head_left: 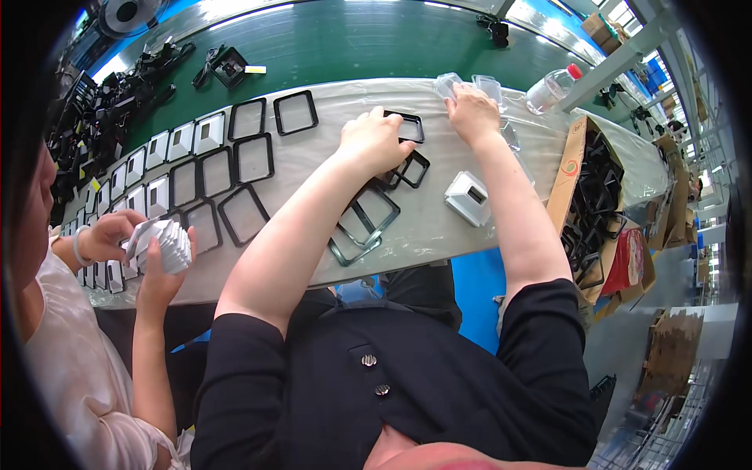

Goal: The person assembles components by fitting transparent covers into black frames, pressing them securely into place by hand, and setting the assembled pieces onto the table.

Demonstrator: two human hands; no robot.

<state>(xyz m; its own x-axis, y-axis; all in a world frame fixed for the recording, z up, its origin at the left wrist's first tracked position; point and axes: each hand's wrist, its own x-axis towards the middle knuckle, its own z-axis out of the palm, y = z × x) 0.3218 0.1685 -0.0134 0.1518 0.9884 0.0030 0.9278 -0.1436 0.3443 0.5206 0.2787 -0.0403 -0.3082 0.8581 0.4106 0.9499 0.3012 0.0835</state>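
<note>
Black rectangular frame (405, 126) is lying flat on the plastic-covered bench (329, 117), straight ahead of me, between my two hands. Its long axis is running left to right across the bench, slightly tilted. My left hand (374, 141) is the nearer one: it is resting over the frame's left end, fingers curled down, touching it. Whether I am pinching the edge or only pressing on it, I cannot tell; the knuckles are hiding the fingertips.

My right hand (472, 112) is sitting just beside the frame's right end, palm down, fingers bent and spread a little over a clear plastic piece (448, 83) at the far edge of the bench. It looks to be touching that piece; a firm grip I cannot confirm.

A second black frame (413, 169) is lying just under my left hand, toward me, and more stacked frames (362, 222) are overlapping nearer my body. A small white square housing (468, 197) is sitting below my right forearm, apart from the frames.

Further out: rows of finished frames (239, 160) are lined up to my left. A cardboard box of black frames (593, 200) is standing at my right. A clear bottle (551, 88) is lying past my right hand. On my left, a co-worker's hands (129, 243) are holding a fanned stack of white pieces (166, 241).
</note>
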